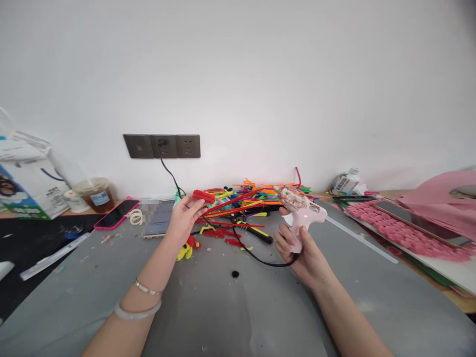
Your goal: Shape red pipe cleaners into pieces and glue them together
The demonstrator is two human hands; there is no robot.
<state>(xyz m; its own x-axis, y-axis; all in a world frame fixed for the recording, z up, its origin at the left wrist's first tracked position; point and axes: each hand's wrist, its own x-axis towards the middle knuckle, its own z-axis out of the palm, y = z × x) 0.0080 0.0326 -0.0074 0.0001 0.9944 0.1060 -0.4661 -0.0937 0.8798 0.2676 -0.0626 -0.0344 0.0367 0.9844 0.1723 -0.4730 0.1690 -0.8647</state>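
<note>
Between the thumb and fingers of my left hand (186, 212) is a short red fuzzy piece (204, 196) that looks like pipe cleaners laid side by side. My right hand (297, 248) is wrapped round the handle of a pink glue gun (305, 219), its nozzle tilted up and to the left. A long clear glue stick (362, 240) sticks out of its back, and a black cord runs from the handle. Below my left hand lie a yellow and red fuzzy figure (186, 249) and several red pieces (215, 233). Yellow and black pliers (256, 232) lie between my hands.
Colourful pipe cleaners (256, 196) are heaped against the wall. At left are a phone (117, 214), a drink cup (94, 196) and a carton (33, 178). A white bottle (345, 182) and a pink braided piece (401, 228) are at right. A black disc (235, 273) lies in front.
</note>
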